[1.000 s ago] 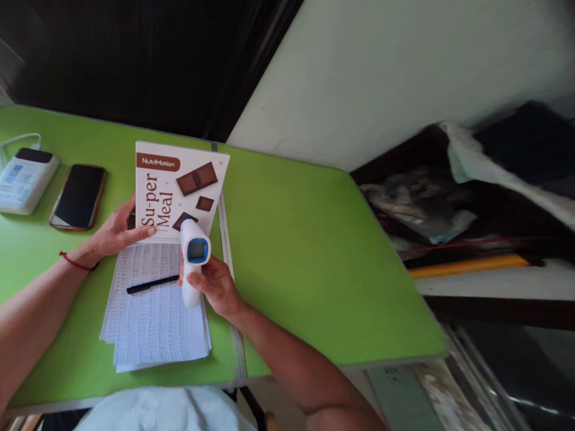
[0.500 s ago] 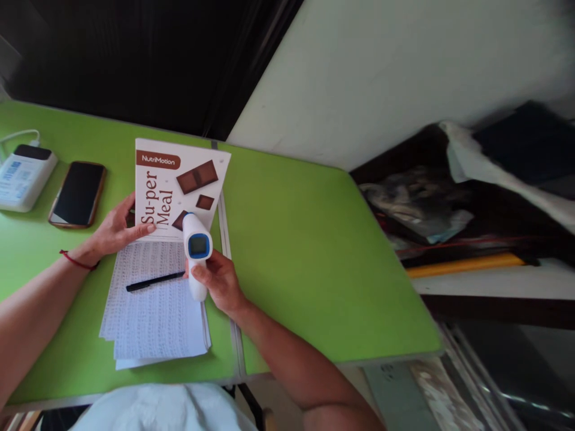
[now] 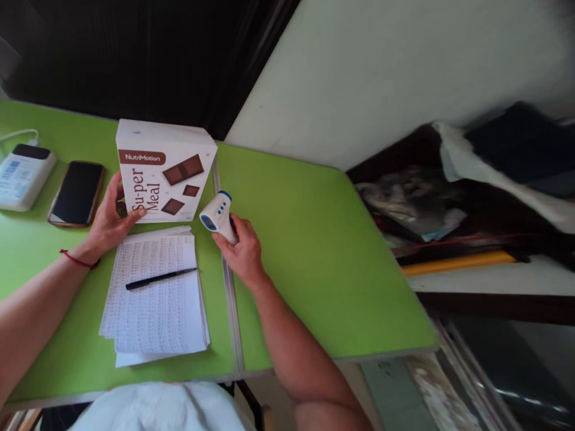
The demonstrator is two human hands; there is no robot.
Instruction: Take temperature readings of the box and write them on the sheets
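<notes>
My left hand grips the lower left side of a white NutriMotion box, thumb on its printed front and the other fingers partly hidden behind. The box stands upright on the green table. In my right hand is a white and blue infrared thermometer, held by its handle just right of the box, its buttons facing up. Below the box lies a stack of handwritten sheets, with a black pen across it.
A smartphone and a white power bank with a cable lie at the left of the green table. A dark panel and a pale wall stand behind. At the right, a shelf holds crumpled cloth and plastic.
The thermometer has moved right, away from the box front, and turned so its buttons show and its screen faces left. The box has shifted slightly left and back, showing its top.
</notes>
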